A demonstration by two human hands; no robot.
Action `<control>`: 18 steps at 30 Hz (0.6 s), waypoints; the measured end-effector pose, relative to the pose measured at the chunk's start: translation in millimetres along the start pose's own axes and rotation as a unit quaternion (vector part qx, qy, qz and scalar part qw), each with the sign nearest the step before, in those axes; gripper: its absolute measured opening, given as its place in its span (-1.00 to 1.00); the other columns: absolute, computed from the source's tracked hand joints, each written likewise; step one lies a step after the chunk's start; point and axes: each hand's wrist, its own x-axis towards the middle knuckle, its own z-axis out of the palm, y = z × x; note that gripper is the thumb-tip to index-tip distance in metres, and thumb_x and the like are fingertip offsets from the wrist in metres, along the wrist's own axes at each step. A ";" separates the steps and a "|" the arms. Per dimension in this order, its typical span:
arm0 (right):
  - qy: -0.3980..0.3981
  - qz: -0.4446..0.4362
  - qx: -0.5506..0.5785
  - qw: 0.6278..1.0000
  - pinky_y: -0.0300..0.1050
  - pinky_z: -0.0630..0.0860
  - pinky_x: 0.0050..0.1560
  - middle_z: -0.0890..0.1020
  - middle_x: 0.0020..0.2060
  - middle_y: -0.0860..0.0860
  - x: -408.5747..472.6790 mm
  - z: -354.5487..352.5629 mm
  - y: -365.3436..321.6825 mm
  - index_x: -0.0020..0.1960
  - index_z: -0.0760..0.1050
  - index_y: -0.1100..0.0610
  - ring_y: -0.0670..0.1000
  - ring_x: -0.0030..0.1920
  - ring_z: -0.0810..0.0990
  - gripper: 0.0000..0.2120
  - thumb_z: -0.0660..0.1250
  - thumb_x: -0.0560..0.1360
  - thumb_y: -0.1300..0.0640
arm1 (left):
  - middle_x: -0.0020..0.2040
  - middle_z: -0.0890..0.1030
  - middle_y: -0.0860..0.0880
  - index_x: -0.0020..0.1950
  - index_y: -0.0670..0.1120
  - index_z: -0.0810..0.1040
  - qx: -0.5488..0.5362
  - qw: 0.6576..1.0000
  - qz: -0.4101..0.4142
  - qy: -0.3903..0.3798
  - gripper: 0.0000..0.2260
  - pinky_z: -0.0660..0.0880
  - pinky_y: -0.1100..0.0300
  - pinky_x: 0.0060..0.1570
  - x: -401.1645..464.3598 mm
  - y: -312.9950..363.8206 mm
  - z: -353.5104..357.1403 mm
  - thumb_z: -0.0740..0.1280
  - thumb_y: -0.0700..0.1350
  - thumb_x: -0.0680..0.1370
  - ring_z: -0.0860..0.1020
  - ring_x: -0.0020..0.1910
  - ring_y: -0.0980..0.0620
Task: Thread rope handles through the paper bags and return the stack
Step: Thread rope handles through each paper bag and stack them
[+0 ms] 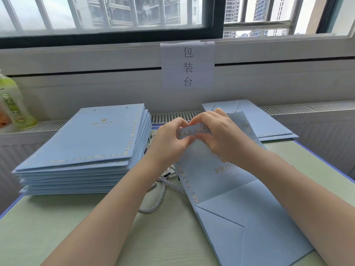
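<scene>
Both hands, left (169, 143) and right (217, 135), pinch the folded top edge of a flat blue paper bag (230, 198) on the desk (57, 227); loose rope handles (163, 189) lie beside it.

Both hands (194, 139) raised, seemingly pinching

Tabletop (80, 223) lies open between bag stack (86, 143) and loose ropes (163, 187).

A barred window (119, 14) spans the top of the frame — daylight and apartment towers are seen beyond. Below it, a white sill (76, 58) carries a taped paper sign (188, 65); a pale green table (57, 227) fills the foreground.
</scene>
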 end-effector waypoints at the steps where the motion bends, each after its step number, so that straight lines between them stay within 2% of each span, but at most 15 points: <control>1: 0.003 -0.002 0.004 1.000 -0.29 0.20 -0.11 0.53 -0.15 -0.03 0.1 -0.3 -1.2 0.10 0.52 0.19 0.03 -0.09 0.33 -0.79 0.37 0.48 0.21 | -0.37 0.48 0.09 -0.10 -0.12 0.53 -0.002 1.000 -0.005 0.000 -0.89 0.30 0.19 -0.33 -0.2 -0.9 -0.2 0.42 -0.12 0.49 0.39 -0.39 0.12; 4: 0.012 -0.015 0.010 1.000 -0.31 0.18 -0.16 0.47 -0.17 -0.10 0.1 -0.6 -2.8 0.07 0.51 0.21 0.03 -0.12 0.33 -0.81 0.37 0.47 0.22 | -0.51 0.42 0.14 -0.14 -0.04 0.50 -0.009 1.000 -0.027 -0.009 -0.90 0.22 0.21 -0.39 -0.4 -3.2 -1.0 0.41 -0.10 0.47 0.32 -0.49 0.17; 7: 0.015 -0.021 0.006 1.000 -0.31 0.18 -0.16 0.46 -0.19 -0.10 -0.2 0.6 -3.2 0.06 0.51 0.21 0.03 -0.13 0.33 -0.81 0.36 0.46 0.21 | -0.54 0.40 0.13 -0.19 0.00 0.49 -0.021 0.999 -0.037 -0.015 -0.89 0.22 0.20 -0.39 -1.3 -1.1 -3.2 0.39 -0.02 0.39 0.30 -0.50 0.16; 11: 0.017 -0.020 0.004 1.000 -0.32 0.18 -0.18 0.45 -0.20 -0.12 -0.1 -1.0 -1.4 0.05 0.51 0.21 0.03 -0.13 0.33 -0.82 0.37 0.47 0.19 | -0.38 0.47 0.10 -0.13 -0.06 0.55 -0.013 0.999 -0.046 -0.009 -0.96 0.26 0.35 -0.41 0.0 4.6 -3.4 0.39 -0.18 0.48 0.37 -0.46 0.21; 13: 0.015 -0.012 0.005 1.000 -0.32 0.18 -0.19 0.46 -0.19 -0.11 -0.3 -1.4 -0.5 0.06 0.51 0.20 0.02 -0.12 0.33 -0.81 0.38 0.46 0.20 | -0.27 0.54 0.07 -0.11 -0.06 0.58 -0.013 0.999 -0.051 -0.009 -0.92 0.28 0.38 -0.38 -0.8 7.7 -3.0 0.36 -0.23 0.48 0.41 -0.39 0.22; 15: 0.015 -0.010 0.003 1.000 -0.33 0.17 -0.18 0.49 -0.19 -0.09 -0.7 -0.8 -0.4 0.06 0.51 0.20 0.02 -0.12 0.33 -0.81 0.37 0.46 0.21 | -0.22 0.58 0.01 -0.13 -0.04 0.59 -0.026 0.998 -0.061 -0.009 -0.93 0.34 0.27 -0.31 -1.1 8.3 -2.8 0.37 -0.21 0.45 0.44 -0.33 0.16; 18: 0.011 -0.007 0.007 1.000 -0.31 0.18 -0.13 0.52 -0.18 -0.05 -1.3 0.4 -1.5 0.06 0.52 0.18 0.03 -0.11 0.34 -0.80 0.35 0.46 0.16 | -0.10 0.66 -0.10 -0.22 0.04 0.59 -0.050 0.996 -0.078 -0.008 -0.93 0.49 0.04 -0.16 -1.7 11.5 -5.1 0.35 -0.05 0.32 0.58 -0.20 -0.02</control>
